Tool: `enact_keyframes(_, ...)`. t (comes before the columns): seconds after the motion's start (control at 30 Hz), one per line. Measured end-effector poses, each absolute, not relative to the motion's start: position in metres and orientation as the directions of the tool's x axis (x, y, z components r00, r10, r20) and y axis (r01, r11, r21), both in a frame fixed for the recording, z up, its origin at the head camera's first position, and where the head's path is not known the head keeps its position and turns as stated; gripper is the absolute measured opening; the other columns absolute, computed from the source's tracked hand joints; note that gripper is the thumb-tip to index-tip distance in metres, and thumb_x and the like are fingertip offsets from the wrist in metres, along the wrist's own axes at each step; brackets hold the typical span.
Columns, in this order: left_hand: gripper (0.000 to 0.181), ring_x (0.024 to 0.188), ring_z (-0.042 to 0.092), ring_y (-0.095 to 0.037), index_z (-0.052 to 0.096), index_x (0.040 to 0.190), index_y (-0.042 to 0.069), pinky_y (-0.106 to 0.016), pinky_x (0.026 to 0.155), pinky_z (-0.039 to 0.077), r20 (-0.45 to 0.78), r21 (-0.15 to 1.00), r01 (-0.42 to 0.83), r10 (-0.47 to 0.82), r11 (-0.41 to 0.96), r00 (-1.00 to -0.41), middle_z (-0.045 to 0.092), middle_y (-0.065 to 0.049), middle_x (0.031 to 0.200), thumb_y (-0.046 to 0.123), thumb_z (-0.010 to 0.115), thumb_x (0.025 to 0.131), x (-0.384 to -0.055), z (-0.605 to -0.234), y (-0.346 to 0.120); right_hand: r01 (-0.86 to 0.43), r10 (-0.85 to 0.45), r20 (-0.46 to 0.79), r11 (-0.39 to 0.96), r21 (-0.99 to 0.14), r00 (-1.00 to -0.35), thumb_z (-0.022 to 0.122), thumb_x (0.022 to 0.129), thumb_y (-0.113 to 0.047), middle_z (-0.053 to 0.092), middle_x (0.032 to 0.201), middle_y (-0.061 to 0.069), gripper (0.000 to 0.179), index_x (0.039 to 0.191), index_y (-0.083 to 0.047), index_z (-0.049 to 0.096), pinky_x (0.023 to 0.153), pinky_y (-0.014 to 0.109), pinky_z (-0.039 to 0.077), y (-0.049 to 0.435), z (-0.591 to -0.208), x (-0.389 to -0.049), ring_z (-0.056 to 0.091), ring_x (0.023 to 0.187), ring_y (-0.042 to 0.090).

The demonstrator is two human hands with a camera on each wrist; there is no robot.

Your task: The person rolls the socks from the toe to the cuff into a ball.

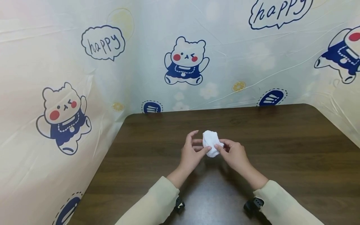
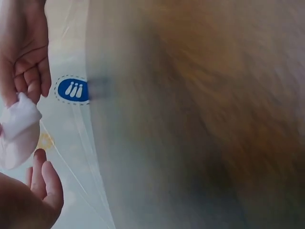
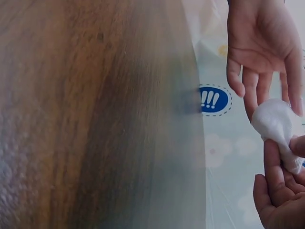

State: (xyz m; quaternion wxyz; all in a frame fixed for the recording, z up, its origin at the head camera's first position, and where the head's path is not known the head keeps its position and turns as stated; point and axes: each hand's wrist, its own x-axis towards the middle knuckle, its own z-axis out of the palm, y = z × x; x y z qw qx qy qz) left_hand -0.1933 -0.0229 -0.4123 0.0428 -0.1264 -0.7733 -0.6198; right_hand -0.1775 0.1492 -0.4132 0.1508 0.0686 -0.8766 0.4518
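Observation:
A small bundled white cloth (image 1: 211, 142) is held up between both hands above the table; its exact kind cannot be told. My left hand (image 1: 189, 156) has its thumb on the near face and some fingers at the left edge, partly behind it, with the index finger raised apart. On the other side my right hand (image 1: 236, 156) pinches the cloth's right edge between thumb and fingers. The right wrist view shows the cloth (image 3: 274, 119) rounded at one end and gathered where the right hand (image 3: 281, 195) grips it. The left hand (image 3: 262, 43) has its fingers loosely extended there.
Below the hands lies a dark brown wooden table (image 1: 146, 150) with rounded far corners. A pale printed curtain (image 1: 146, 68) with bear drawings hangs along the table's back and sides. Dark wrist devices (image 1: 180, 204) sit at the light sleeves.

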Motion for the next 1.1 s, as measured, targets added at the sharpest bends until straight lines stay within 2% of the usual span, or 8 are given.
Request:
enact_keyframes(0.1, 0.067, 0.084, 0.068, -0.021, 0.041, 0.134, 0.014, -0.03, 0.067, 0.054, 0.251, 0.924, 0.28, 0.141, 0.259, -0.958, 0.064, -0.01, 0.105, 0.014, 0.079, 0.079, -0.191, -0.412, -0.023, -0.243, 0.021, 0.314, 0.583, -0.775, -0.949, 0.073, 0.084, -0.014, 0.069, 0.081, 0.012, 0.031, 0.106, 0.006, 0.068, 0.056, 0.027, 0.049, 0.15, -0.413, -0.179, 0.059, 0.066, 0.019)
enact_keyframes(0.37, 0.047, 0.081, 0.068, -0.018, 0.056, 0.12, 0.013, -0.029, 0.067, 0.054, 0.217, 0.922, 0.242, 0.116, 0.303, -0.969, 0.068, -0.009, 0.099, 0.008, 0.078, 0.078, -0.197, -0.414, -0.018, -0.21, 0.019, 0.279, 0.611, -0.763, -0.96, 0.072, 0.086, -0.017, 0.069, 0.083, 0.012, 0.032, 0.108, 0.005, 0.067, 0.059, 0.031, 0.05, 0.149, -0.419, -0.19, 0.063, 0.07, 0.02)
enact_keyframes(0.63, 0.043, 0.079, 0.067, -0.021, 0.058, 0.118, 0.009, -0.032, 0.065, 0.054, 0.133, 0.96, 0.137, 0.034, 0.244, -0.991, 0.067, -0.01, 0.091, 0.001, 0.074, 0.079, -0.211, -0.418, -0.013, -0.161, 0.034, 0.229, 0.612, -0.774, -0.973, 0.069, 0.088, -0.024, 0.068, 0.093, 0.013, 0.037, 0.113, 0.003, 0.063, 0.065, 0.035, 0.051, 0.147, -0.419, -0.198, 0.064, 0.077, 0.021)
enact_keyframes(0.77, 0.042, 0.084, 0.065, -0.021, 0.059, 0.116, 0.009, -0.031, 0.064, 0.053, 0.108, 0.966, 0.104, -0.007, 0.237, -0.994, 0.067, -0.009, 0.089, 0.002, 0.075, 0.078, -0.218, -0.419, -0.011, -0.168, 0.046, 0.243, 0.6, -0.783, -0.969, 0.071, 0.087, -0.021, 0.063, 0.099, 0.014, 0.032, 0.109, 0.0, 0.06, 0.069, 0.037, 0.052, 0.148, -0.418, -0.201, 0.064, 0.081, 0.023)
enact_keyframes(1.1, 0.039, 0.091, 0.063, -0.023, 0.06, 0.115, 0.008, -0.031, 0.064, 0.05, 0.102, 0.939, 0.103, 0.019, 0.328, -0.995, 0.068, -0.01, 0.092, 0.007, 0.076, 0.079, -0.229, -0.417, -0.011, -0.18, 0.032, 0.257, 0.633, -0.753, -0.966, 0.073, 0.085, -0.016, 0.066, 0.084, 0.008, 0.017, 0.094, -0.002, 0.066, 0.07, 0.038, 0.053, 0.153, -0.417, -0.211, 0.062, 0.075, 0.021)
